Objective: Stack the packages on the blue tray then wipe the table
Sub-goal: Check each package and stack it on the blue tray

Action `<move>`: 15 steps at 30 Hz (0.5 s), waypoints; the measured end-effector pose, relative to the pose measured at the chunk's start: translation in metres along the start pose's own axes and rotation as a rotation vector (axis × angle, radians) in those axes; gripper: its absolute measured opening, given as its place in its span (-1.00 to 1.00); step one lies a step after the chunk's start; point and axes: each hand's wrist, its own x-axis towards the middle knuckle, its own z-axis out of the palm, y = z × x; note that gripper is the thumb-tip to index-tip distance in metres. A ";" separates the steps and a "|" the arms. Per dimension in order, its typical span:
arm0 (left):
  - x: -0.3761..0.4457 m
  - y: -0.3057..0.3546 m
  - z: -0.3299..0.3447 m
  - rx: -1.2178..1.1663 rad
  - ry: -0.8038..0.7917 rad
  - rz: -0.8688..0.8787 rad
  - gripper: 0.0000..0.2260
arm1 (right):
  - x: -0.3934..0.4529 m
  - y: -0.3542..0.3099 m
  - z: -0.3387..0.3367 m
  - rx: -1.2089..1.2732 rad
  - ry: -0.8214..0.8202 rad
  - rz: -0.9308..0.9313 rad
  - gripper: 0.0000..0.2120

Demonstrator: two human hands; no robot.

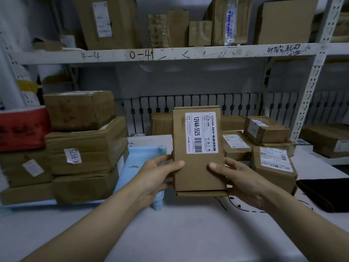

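Both my hands hold one flat cardboard box (199,150) up above the white table (170,233).

L hand (157,173) grips its left edge, thumb on the front face; R hand (239,178) grips the right edge the same way. Box is upright, white label w/ barcode facing me. Blue tray (140,163) sits just left of the box, w/ stacked brown packages (83,146) filling its left part. More packages (264,146) sit on the table to the right, behind my R hand. Dark cloth (324,193) lies at the far right table edge.
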 end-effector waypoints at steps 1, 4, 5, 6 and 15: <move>0.001 0.002 0.000 -0.019 0.017 0.020 -0.61 | -0.001 0.000 0.000 0.003 -0.007 -0.003 -0.52; 0.002 0.007 -0.002 -0.056 0.062 0.079 -0.58 | -0.005 0.001 0.001 -0.004 -0.037 -0.017 -0.54; 0.001 0.007 -0.001 -0.053 0.060 0.094 -0.61 | -0.006 0.002 0.001 -0.009 -0.047 -0.021 -0.55; 0.000 0.008 0.000 -0.051 0.056 0.101 -0.65 | -0.006 0.002 0.001 -0.014 -0.054 -0.024 -0.55; -0.006 0.005 0.001 -0.061 0.036 0.092 -0.66 | -0.008 0.003 0.000 -0.024 -0.044 0.001 -0.55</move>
